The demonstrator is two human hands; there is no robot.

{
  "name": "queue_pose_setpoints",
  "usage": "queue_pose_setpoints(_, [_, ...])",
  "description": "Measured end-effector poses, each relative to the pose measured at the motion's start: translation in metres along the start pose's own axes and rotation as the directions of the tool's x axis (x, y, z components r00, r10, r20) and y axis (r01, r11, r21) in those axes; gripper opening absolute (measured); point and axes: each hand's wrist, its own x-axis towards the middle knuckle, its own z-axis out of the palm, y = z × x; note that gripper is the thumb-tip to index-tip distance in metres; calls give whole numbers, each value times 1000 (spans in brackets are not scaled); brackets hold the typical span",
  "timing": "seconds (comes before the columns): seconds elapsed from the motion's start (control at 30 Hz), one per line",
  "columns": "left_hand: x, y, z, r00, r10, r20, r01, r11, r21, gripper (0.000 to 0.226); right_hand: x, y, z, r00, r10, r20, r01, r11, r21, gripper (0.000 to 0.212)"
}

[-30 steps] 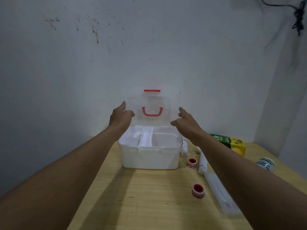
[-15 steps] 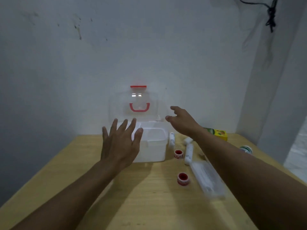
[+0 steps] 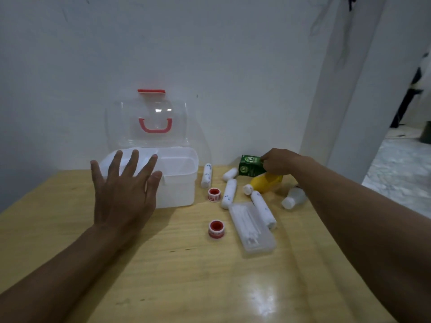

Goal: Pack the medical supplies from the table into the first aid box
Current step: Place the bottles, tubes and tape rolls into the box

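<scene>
First aid box (image 3: 177,183) sits left of centre on the table (image 3: 163,276), clear lid (image 3: 149,127) standing open against the wall. My left hand (image 3: 123,197) hovers in front of it, fingers spread wide, holding nothing. My right hand (image 3: 279,163), right of centre, has its fingers closed around the top of the green carton (image 3: 250,166). Thin card, likely light and easily dented; best gripped across the narrow sides. Below it lie a yellow bottle (image 3: 264,183), gauze rolls (image 3: 228,193), and tape rolls (image 3: 215,228), all unpacked.
</scene>
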Motion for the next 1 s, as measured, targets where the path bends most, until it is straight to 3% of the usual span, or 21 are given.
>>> queue_pose_setpoints(0.23, [0, 0, 3, 999, 7, -39, -7, 1000, 8, 59, 11, 21, 1, 999, -35, -21, 35, 999, 4, 44])
queue_pose_setpoints(0.5, [1, -1, 5, 997, 21, -69, -19, 999, 31, 58, 23, 42, -1, 998, -66, -21, 67, 996, 61, 61])
queue_pose_setpoints(0.83, [0, -5, 2, 999, 10, -47, -11, 1000, -19, 60, 0, 43, -41, 961, -120, -250, 155, 980, 127, 53])
queue_pose_setpoints(1.0, [3, -16, -7, 995, -70, -66, 63, 993, -97, 63, -32, 10, -75, 913, -170, -371, 247, 954, 171, 45])
